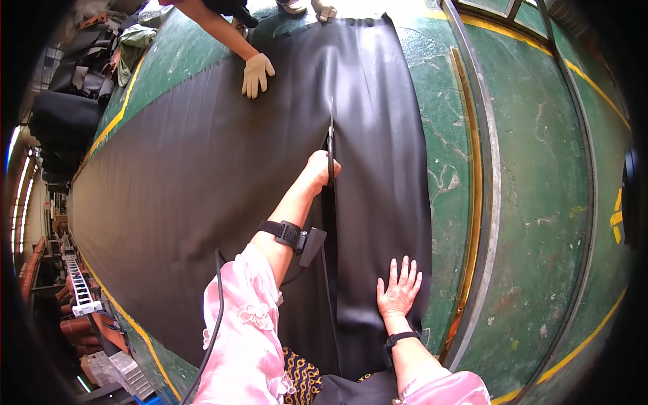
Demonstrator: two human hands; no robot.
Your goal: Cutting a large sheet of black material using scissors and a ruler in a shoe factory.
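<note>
A wide sheet of black, leather-like material lies spread over the floor. My left hand is closed around the black handle of a pair of scissors, whose blades point away from me on the sheet. Behind the scissors, a long slit runs back through the material toward my body. Flat on the strip right of the slit rests my right hand, its fingers spread and holding nothing. Ahead and to the left, another person's gloved hand presses on the sheet; their second gloved hand is at the far edge.
Green floor with yellow lines surrounds the sheet. A metal rail curves along the right side. Dark bundled material is heaped at the far left, and a white ladder-like rack lies below it. A cable hangs beside my left sleeve.
</note>
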